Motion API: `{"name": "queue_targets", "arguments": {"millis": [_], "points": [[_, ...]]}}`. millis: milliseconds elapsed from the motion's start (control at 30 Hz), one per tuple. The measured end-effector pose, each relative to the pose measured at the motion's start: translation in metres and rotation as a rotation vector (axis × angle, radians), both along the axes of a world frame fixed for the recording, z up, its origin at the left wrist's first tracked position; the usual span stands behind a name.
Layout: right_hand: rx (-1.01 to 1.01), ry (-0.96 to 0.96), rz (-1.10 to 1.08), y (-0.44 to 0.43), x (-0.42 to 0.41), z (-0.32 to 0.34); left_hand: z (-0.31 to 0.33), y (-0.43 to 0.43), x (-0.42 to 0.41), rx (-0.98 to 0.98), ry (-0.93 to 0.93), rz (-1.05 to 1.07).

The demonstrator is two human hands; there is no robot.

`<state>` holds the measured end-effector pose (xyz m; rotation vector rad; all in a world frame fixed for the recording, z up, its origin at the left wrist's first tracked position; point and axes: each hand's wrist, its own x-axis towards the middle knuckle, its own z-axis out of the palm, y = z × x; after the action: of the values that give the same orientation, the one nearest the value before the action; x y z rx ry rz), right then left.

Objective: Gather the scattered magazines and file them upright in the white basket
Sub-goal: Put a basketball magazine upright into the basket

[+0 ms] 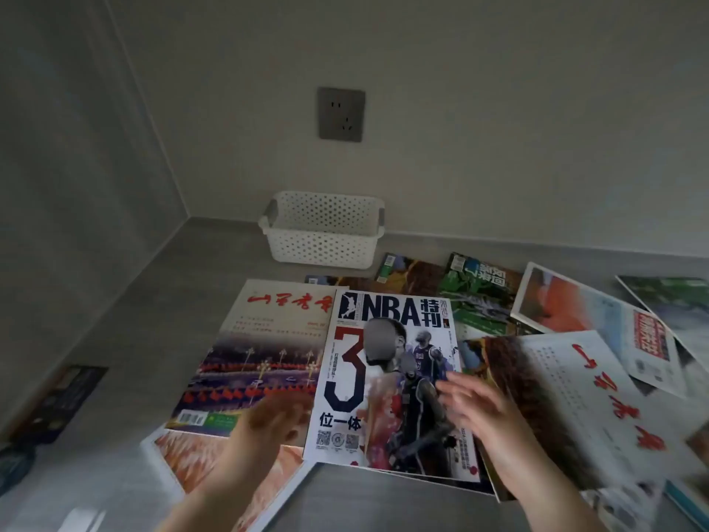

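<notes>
A home room corner — plain walls, wall socket, grey floor — domestic.

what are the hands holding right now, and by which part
Nothing is plainly held. The right hand is open over the right edge of the NBA magazine; the left hand is blurred beside its left edge, so its grip cannot be told.

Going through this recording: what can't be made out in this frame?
Head view:
- Left hand: motion-blurred, grip unreadable.
- White perforated plastic basket: floor hidden by its near wall.
- Dark magazine on the floor at left: cover too dim, blurred.
- Green-covered magazine at far right: cut off by frame edge.
</notes>
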<state>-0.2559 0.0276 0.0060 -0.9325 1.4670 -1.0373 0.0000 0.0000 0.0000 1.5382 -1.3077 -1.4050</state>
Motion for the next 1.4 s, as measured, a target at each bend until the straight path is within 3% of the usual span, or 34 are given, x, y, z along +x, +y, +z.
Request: {"name": "queue_targets", "arguments": {"millis": [67,133,267,400,500,633,733,867,967,1100,1200,1400], "points": [[-0.014,0.432,-0.060,-0.011,-0.002,-0.009,-0.003,-0.009,-0.010,0.010,-0.037,-0.025],[-0.003,0.759,0.023,-0.018,-0.002,-0.020,-0.007,-0.021,-0.017,0.054,-0.085,-0.104],[0.203,1.111,0.271,-0.022,-0.005,-0.051,-0.014,-0.056,-0.033,0.143,-0.179,-0.153],[0.229,1.200,0.310,-0.029,-0.004,-0.053,-0.017,-0.080,-0.031,0.308,-0.029,-0.078],[0.253,1.173,0.313,-0.028,-0.005,-0.051,-0.011,-0.085,-0.032,0.320,0.041,-0.163],[0.266,1.201,0.309,-0.031,-0.006,-0.051,-0.002,-0.095,-0.054,0.257,-0.078,-0.358],[0.253,1.160,0.282,-0.032,-0.006,-0.049,0.001,-0.101,-0.061,0.175,-0.143,-0.348],[0.098,1.004,0.152,-0.036,-0.005,-0.045,0.005,-0.102,-0.054,0.174,-0.035,-0.253],[-0.042,0.629,-0.019,-0.048,-0.006,-0.030,0.012,-0.103,-0.047,0.139,0.059,-0.217],[0.025,0.137,-0.169,-0.081,-0.008,-0.007,0.028,-0.109,-0.038,0.016,0.173,-0.162],[0.050,-0.103,-0.141,-0.111,-0.011,0.011,0.041,-0.123,-0.028,-0.054,0.225,-0.130],[-0.123,-0.059,-0.033,-0.169,-0.005,0.070,0.079,-0.184,-0.011,-0.233,0.201,-0.007]]}}
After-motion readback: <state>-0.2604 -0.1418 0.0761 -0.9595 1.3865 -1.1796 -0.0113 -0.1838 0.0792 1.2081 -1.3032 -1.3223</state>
